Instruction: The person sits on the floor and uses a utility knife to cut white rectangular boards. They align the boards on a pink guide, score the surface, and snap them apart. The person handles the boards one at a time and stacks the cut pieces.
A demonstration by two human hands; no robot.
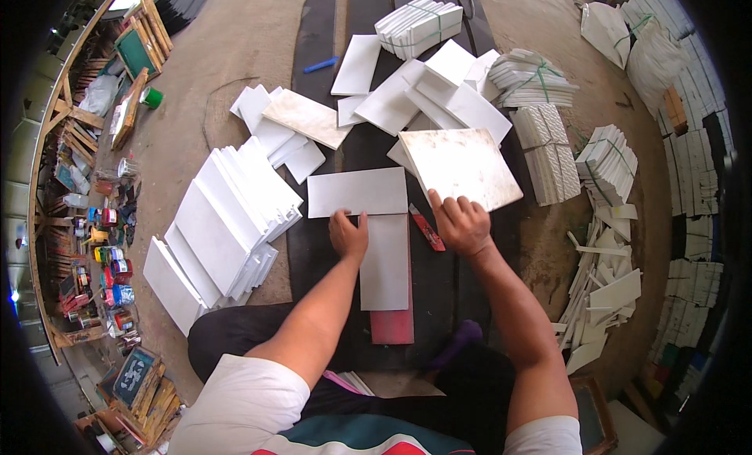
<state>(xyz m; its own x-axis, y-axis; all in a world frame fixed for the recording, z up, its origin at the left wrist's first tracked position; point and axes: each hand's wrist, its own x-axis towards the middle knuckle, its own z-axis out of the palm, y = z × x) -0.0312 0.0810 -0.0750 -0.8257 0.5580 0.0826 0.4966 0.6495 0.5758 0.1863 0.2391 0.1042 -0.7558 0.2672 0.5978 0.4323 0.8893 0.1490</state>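
A plain white board (359, 193) lies crosswise on the dark slatted bench, above a second white board (385, 259) laid lengthwise. Under the lengthwise one, a reddish board (392, 327) shows at the near end and right side. My left hand (349, 235) grips the near edge of the crosswise board, thumb and forefinger on its face, other fingers curled and partly hidden. My right hand (462, 224) holds a brown-stained white board (470, 166) by its near edge, forefinger stretched over the top. Between my hands, a red utility knife (427, 228) rests on the bench.
Loose white boards (454, 98) are heaped at the bench's far part, near a tied bundle (418, 25) and a blue pen (320, 65). A leaning stack (219, 220) stands left. More bundles (607, 165) and offcuts (603, 290) lie right. Paint pots (117, 267) line the far left.
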